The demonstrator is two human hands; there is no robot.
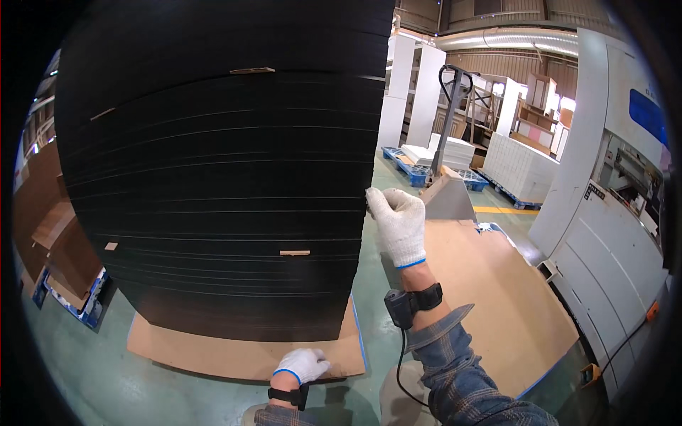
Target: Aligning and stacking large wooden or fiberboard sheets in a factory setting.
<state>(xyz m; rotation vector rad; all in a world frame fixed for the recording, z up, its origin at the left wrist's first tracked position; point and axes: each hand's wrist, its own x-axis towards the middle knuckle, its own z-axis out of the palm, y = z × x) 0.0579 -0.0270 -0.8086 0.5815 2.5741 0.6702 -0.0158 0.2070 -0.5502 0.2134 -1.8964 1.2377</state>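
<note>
A tall stack of black sheets (220, 163) stands in front of me on a brown board (213, 355) laid over a blue pallet. My right hand (398, 224), in a white glove, grips the stack's right corner edge at about mid-height. Low down, my left hand (302, 366), also gloved, rests on the brown board at the foot of the stack; its fingers look curled, with nothing seen in them. Small paper tabs (294, 253) stick out between the sheets.
A second brown board (490, 298) lies on a pallet to the right, a pallet jack (451, 163) behind it. A large white machine (611, 199) stands at the far right. White sheet stacks (522, 167) sit on blue pallets behind. Brown boards (60, 248) lean at left.
</note>
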